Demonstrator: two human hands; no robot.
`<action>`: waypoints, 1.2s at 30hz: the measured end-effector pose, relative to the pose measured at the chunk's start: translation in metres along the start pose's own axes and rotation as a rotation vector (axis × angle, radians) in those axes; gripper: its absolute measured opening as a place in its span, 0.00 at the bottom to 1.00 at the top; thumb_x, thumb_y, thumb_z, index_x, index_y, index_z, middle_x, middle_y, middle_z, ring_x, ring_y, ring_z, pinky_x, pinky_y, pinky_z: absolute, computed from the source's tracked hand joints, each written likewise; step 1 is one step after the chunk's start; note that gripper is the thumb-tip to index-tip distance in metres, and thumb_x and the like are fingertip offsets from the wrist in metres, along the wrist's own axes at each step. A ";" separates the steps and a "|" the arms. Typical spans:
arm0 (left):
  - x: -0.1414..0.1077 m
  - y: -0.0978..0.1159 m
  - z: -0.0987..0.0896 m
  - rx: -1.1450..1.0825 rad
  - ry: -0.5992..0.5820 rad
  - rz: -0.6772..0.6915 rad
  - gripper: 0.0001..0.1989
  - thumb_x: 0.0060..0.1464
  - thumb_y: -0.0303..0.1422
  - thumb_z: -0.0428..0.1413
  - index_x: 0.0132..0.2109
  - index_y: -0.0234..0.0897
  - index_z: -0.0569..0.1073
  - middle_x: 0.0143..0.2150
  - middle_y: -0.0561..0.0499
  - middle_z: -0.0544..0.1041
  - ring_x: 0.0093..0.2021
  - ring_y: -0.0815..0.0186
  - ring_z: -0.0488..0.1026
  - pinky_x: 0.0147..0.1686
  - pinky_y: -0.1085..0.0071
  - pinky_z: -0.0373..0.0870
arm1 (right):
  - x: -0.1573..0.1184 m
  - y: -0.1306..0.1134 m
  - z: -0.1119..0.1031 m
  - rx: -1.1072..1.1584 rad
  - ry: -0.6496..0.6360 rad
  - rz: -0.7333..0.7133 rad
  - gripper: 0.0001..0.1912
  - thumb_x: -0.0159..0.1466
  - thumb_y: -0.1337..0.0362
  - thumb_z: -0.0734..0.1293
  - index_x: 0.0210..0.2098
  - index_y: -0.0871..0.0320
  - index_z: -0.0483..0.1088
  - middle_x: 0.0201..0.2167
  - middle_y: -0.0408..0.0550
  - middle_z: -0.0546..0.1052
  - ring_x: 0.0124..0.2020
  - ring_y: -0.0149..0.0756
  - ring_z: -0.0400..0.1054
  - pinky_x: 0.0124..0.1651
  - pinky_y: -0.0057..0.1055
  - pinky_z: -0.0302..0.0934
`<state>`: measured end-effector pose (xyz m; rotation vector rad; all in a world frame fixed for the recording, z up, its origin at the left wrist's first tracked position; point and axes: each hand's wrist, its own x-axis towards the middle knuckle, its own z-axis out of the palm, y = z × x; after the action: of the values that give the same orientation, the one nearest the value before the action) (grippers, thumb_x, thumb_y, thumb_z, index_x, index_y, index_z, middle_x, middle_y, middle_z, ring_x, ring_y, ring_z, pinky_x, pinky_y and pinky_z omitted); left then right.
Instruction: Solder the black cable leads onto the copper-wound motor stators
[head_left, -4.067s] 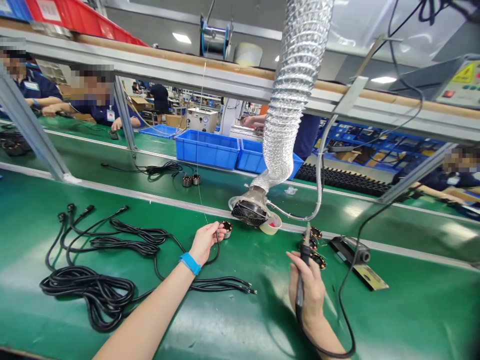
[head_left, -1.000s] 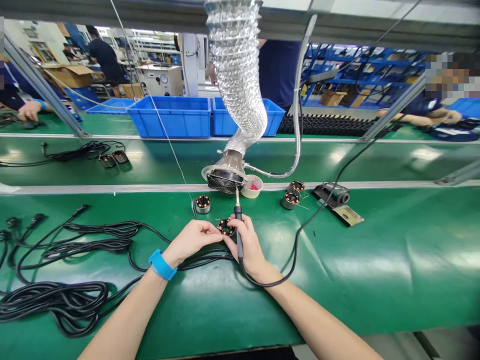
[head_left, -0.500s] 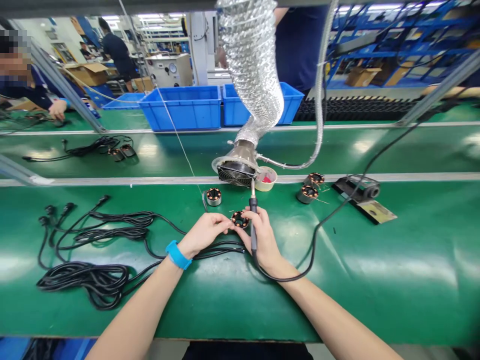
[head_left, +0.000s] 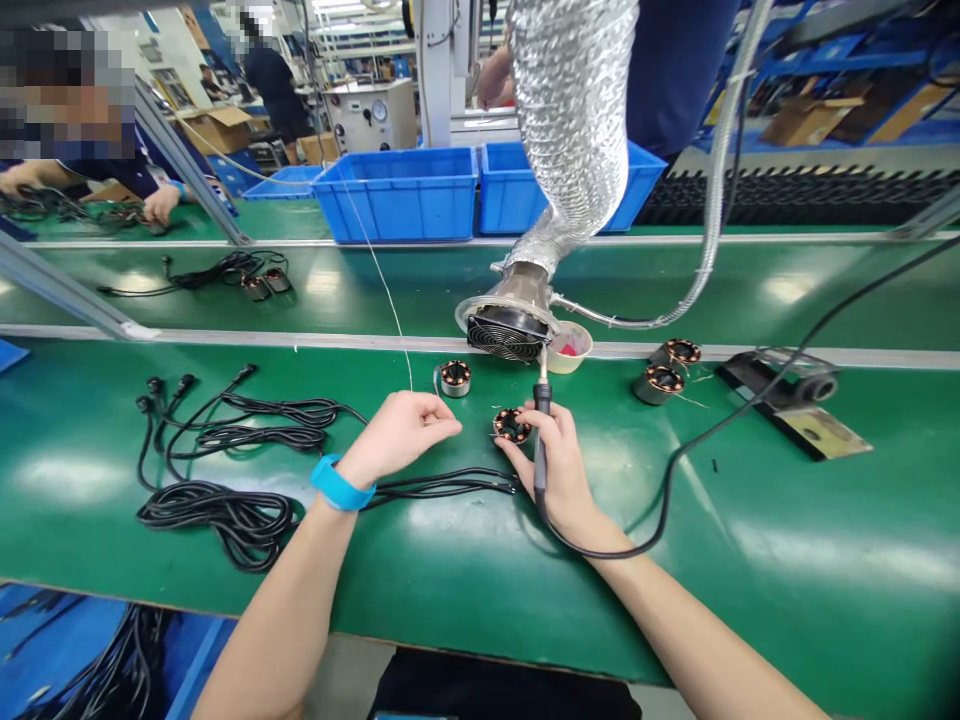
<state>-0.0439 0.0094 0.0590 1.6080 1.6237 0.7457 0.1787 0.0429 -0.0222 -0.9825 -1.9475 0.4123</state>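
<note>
My right hand (head_left: pixel 555 465) is closed round a soldering iron (head_left: pixel 541 440), its tip pointing up, while its fingers also touch a ring-shaped copper-wound stator (head_left: pixel 511 426) on the green bench. To the left, my left hand (head_left: pixel 405 430), with a blue wristband (head_left: pixel 342 483), is pinched; what it holds, if anything, is too small to make out. Just beyond it stands another stator (head_left: pixel 455 378). Ends of black cables (head_left: pixel 450 484) lie between my hands. Two more stators (head_left: pixel 658 384) stand on the right.
A fan hood (head_left: pixel 506 330) on a silver duct hangs over the bench, beside a small round tub (head_left: pixel 570 348). Coiled cables (head_left: pixel 217 515) lie left, an iron stand (head_left: pixel 795 400) right. Blue bins (head_left: pixel 397 197) stand behind. Co-worker's hands (head_left: pixel 161 203) are far left.
My left hand has moved left, away from the stator and my right hand. The right hand still holds the iron at the stator. The whole view has shifted.
</note>
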 end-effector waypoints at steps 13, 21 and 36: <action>-0.002 0.000 0.062 0.315 -0.206 0.308 0.06 0.58 0.31 0.57 0.33 0.37 0.76 0.36 0.49 0.76 0.36 0.63 0.73 0.37 0.71 0.64 | -0.002 0.004 -0.009 0.006 -0.033 -0.037 0.16 0.64 0.67 0.67 0.50 0.51 0.63 0.52 0.53 0.66 0.53 0.43 0.69 0.55 0.42 0.68; -0.001 0.006 0.027 -0.293 -0.151 0.126 0.09 0.57 0.37 0.57 0.39 0.34 0.74 0.29 0.54 0.72 0.28 0.69 0.66 0.28 0.75 0.60 | -0.002 0.006 -0.006 0.002 -0.022 -0.071 0.17 0.62 0.68 0.68 0.49 0.51 0.64 0.52 0.54 0.67 0.52 0.44 0.71 0.53 0.42 0.70; 0.002 0.010 0.039 -0.433 -0.088 0.144 0.13 0.58 0.37 0.55 0.36 0.31 0.78 0.28 0.51 0.74 0.27 0.70 0.64 0.28 0.74 0.59 | 0.005 -0.025 -0.008 0.222 0.132 -0.069 0.13 0.64 0.70 0.67 0.47 0.52 0.65 0.46 0.52 0.69 0.50 0.42 0.70 0.53 0.48 0.67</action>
<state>-0.0067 0.0082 0.0446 1.4258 1.1917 1.0075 0.1719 0.0304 0.0007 -0.7774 -1.7692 0.5001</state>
